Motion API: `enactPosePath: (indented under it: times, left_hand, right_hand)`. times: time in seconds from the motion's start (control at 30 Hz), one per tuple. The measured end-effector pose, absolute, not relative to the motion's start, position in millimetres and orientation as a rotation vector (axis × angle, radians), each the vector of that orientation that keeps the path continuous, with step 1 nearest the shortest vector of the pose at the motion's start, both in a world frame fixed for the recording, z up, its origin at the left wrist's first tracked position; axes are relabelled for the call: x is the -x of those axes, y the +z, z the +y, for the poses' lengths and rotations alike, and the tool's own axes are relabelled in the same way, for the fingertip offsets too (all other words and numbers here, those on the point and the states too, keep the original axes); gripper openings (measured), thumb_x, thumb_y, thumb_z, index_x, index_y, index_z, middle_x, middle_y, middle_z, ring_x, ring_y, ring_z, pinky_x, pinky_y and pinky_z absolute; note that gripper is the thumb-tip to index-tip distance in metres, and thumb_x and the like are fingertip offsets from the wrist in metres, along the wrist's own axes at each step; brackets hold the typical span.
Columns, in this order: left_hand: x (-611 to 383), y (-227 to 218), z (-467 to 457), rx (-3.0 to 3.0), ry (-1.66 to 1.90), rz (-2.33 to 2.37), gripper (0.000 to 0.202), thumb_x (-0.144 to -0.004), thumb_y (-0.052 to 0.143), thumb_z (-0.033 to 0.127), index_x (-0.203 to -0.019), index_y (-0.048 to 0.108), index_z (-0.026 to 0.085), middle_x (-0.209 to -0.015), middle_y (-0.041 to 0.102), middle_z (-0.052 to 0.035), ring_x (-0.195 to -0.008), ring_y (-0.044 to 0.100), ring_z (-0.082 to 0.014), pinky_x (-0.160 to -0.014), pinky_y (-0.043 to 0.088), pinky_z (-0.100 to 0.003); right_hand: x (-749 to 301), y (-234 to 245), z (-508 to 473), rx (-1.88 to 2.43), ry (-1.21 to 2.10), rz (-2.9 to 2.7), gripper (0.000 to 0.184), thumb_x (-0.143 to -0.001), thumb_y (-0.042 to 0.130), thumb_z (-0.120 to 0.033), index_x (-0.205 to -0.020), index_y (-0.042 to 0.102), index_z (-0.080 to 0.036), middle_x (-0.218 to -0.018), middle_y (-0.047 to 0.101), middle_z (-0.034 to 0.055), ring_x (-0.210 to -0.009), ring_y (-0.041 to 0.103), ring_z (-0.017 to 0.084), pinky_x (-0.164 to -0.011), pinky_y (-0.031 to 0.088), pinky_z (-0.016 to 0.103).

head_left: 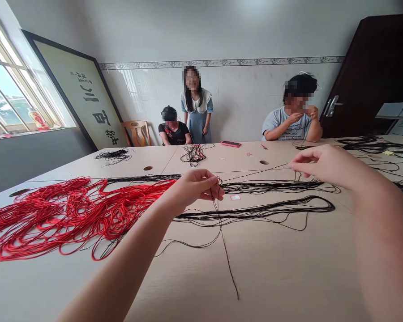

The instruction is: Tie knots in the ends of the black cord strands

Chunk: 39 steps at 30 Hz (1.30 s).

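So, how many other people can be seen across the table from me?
3: a person in a black top toward the left, a person in a blue dress standing beside them, and a person in a grey T-shirt toward the right.

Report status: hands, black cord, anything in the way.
Left hand pinching thin black cord; right hand pinching too. Cord runs between them, tail trailing below left hand. Red cord pile at left, black bundles nearby: might tangle.

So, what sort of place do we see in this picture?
Probably a workroom: a large table carries a heap of red cord and bundles of black cord, and a person in a grey T-shirt sits across it.
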State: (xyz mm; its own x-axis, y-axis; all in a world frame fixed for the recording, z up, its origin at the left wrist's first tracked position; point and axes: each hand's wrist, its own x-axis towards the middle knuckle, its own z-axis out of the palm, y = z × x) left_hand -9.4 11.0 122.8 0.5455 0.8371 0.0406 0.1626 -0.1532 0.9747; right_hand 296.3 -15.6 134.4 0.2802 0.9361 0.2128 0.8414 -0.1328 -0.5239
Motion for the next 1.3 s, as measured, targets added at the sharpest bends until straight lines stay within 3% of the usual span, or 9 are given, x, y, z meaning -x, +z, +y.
enactPosePath:
  times: [0.3,0.4,0.5,0.63,0.87,1.3]
  left_hand:
    - [9.7,126.6,7.0,-1.669,0.677,0.852,0.02,-0.085,0.052,0.032,-0.077,0.051,0.014,-0.076,0.068,-0.0071,-0.075,0.065,-0.0172,-0.079,0.049,-0.039]
    - [8.8,125.8,6.3,-1.651,0.681,0.847,0.02,-0.083,0.054,0.032,-0.076,0.051,0.014,-0.074,0.067,-0.0065,-0.073,0.065,-0.017,-0.077,0.05,-0.038]
    - [7.5,123.8,6.5,-1.618,0.694,0.829,0.019,-0.082,0.056,0.032,-0.075,0.051,0.014,-0.072,0.067,-0.0057,-0.072,0.065,-0.0164,-0.077,0.05,-0.037]
    - [5.7,122.3,5.5,-1.615,0.683,0.833,0.02,-0.082,0.056,0.031,-0.075,0.051,0.014,-0.073,0.068,-0.0063,-0.072,0.065,-0.0168,-0.077,0.05,-0.037]
    - [3.5,122.8,2.1,-1.626,0.678,0.818,0.021,-0.084,0.054,0.032,-0.076,0.053,0.013,-0.074,0.067,-0.0064,-0.073,0.065,-0.0163,-0.079,0.049,-0.037]
    - [9.4,124.9,4.8,-1.671,0.636,0.791,0.023,-0.083,0.055,0.035,-0.078,0.054,0.013,-0.078,0.067,-0.009,-0.076,0.064,-0.0178,-0.079,0.049,-0.038]
  right_hand:
    - [-300.2,139.3,-20.9,2.18,0.065,-1.432,0.019,-0.07,0.061,-0.036,-0.081,0.069,-0.022,-0.067,0.065,0.0074,-0.06,0.055,0.019,-0.058,0.038,0.032]
    - [-301.6,134.7,-14.9,2.197,0.002,-1.444,0.029,-0.068,0.061,-0.035,-0.093,0.067,-0.023,-0.086,0.067,0.009,-0.071,0.058,0.023,-0.062,0.04,0.034]
    - [-284.8,131.8,-13.5,1.943,-0.033,-1.497,0.041,-0.069,0.062,-0.03,-0.109,0.061,-0.022,-0.109,0.061,0.0118,-0.094,0.057,0.026,-0.074,0.043,0.036]
    - [-233.4,129.6,-20.1,1.359,0.394,-1.642,0.029,-0.081,0.055,-0.033,-0.107,0.06,-0.021,-0.114,0.06,0.0067,-0.103,0.056,0.019,-0.088,0.044,0.03]
    - [-177.4,106.2,-18.2,1.085,1.07,-1.832,0.031,-0.084,0.055,-0.035,-0.11,0.054,-0.019,-0.101,0.064,0.0074,-0.094,0.06,0.018,-0.086,0.047,0.035]
    - [-174.3,101.9,-14.3,0.95,1.179,-1.871,0.027,-0.084,0.055,-0.04,-0.088,0.063,-0.014,-0.084,0.064,0.0059,-0.083,0.058,0.016,-0.079,0.043,0.031]
